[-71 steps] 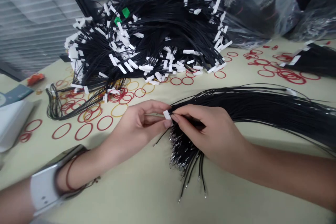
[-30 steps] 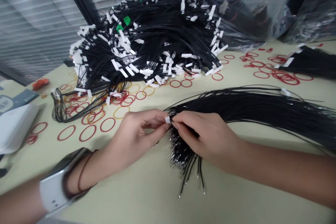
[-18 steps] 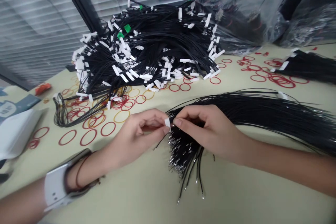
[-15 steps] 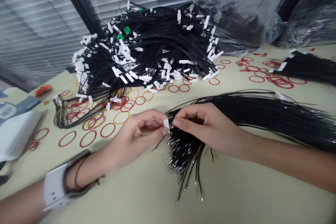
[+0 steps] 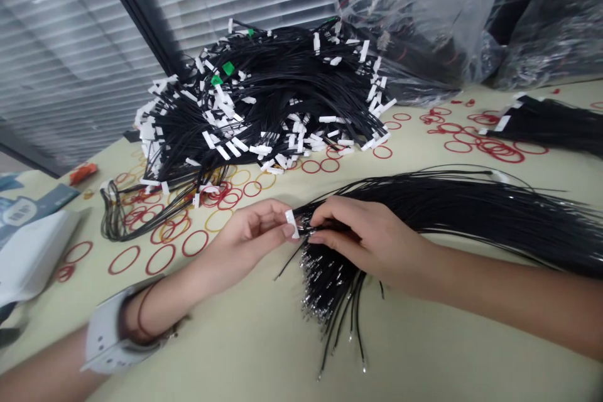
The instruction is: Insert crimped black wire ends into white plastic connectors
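My left hand (image 5: pixel 254 229) pinches a small white connector housing (image 5: pixel 292 224) between thumb and fingers. Close on its right is my right hand (image 5: pixel 362 232), with thumb and index fingertip slightly apart over the black wires. Dark wire shows between those fingertips; no firm grip on it is visible. Under the right hand lies a thick bundle of black wires (image 5: pixel 452 213). Its near ends carry shiny metal terminals (image 5: pixel 318 286), and a few loose wires hang toward the front.
A large heap of black cables (image 5: pixel 282 88) with white connectors lies at the back. Red rubber bands (image 5: pixel 160 259) and yellow ones are scattered on the table. Clear plastic bags (image 5: pixel 424 25) stand behind, and another cable bundle (image 5: pixel 551 122) is at right.
My right thumb and index finger have parted from their pinch beside the connector. My left hand has shifted slightly left with the white housing, which is now tilted.
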`<state>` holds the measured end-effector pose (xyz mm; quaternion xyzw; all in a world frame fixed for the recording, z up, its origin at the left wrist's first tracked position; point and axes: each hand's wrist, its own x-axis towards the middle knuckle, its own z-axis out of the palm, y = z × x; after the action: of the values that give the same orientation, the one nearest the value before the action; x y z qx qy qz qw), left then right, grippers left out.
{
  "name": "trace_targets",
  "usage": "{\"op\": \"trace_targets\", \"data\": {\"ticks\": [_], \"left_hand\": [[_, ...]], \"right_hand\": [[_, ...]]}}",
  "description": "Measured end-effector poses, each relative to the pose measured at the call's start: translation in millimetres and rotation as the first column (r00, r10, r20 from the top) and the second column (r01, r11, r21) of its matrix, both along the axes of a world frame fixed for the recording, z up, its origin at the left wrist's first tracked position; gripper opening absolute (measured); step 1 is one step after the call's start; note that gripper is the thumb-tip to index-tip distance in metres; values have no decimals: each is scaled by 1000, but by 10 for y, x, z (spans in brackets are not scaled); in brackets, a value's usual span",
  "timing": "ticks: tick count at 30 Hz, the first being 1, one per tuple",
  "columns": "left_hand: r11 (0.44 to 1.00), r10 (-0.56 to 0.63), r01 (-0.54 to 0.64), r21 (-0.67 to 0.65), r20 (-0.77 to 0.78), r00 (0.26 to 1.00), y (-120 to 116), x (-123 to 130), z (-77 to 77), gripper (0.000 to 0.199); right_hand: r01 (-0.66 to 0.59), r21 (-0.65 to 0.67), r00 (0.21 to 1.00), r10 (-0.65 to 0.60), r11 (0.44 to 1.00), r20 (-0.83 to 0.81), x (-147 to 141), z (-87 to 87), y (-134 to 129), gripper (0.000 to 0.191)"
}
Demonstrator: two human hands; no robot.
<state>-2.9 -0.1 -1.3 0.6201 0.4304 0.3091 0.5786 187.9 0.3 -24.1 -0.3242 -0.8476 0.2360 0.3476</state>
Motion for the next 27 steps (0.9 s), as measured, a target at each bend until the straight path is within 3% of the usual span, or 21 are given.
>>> {"op": "trace_targets", "data": {"ticks": [8,14,20,24,27], "left_hand": [[999,28,-27,-27,33,999,13,8,13,3],[996,79,-78,-31,30,996,9,14,25,5],[1000,1,0,32,-16,1000,-18,22,17,5],[999,13,-9,37,-101,995,-25,33,31,5],[999,-1,7,41,-142,990,-19,30,34,5]], "right_hand": [[115,184,993,-115,976,-15,-19,-50,-38,9],[265,354,961,-215,897,-175,-8,0,-105,7],[175,183,985,-174,967,-23,-50,-31,-115,12],[216,9,976,-216,976,-27,-49,-63,-76,11],[214,-40,976,-216,976,-37,-37,-66,-66,9]]}}
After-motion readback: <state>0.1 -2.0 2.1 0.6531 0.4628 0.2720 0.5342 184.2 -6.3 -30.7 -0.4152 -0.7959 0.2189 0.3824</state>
